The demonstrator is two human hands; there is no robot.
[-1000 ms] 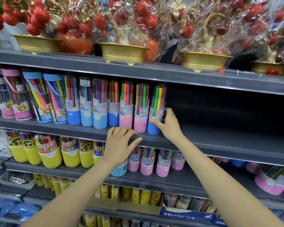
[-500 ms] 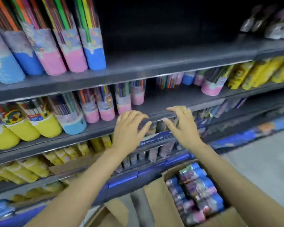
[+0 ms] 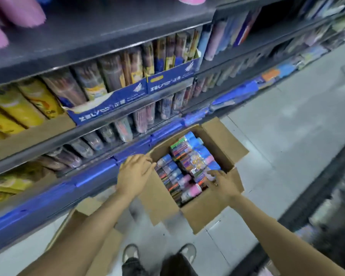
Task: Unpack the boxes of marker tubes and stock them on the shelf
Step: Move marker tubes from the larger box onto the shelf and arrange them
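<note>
From the head camera, an open cardboard box (image 3: 202,213) stands on the grey floor (image 3: 299,136) just beside the shelf (image 3: 100,32). It is full of marker tubes (image 3: 184,168) lying on their sides. The left hand (image 3: 134,174) hovers over the box's left edge, fingers loosely spread, holding nothing. The right hand (image 3: 220,181) reaches in; its fingertips touch the tubes, but I cannot tell if it grips one.
</note>
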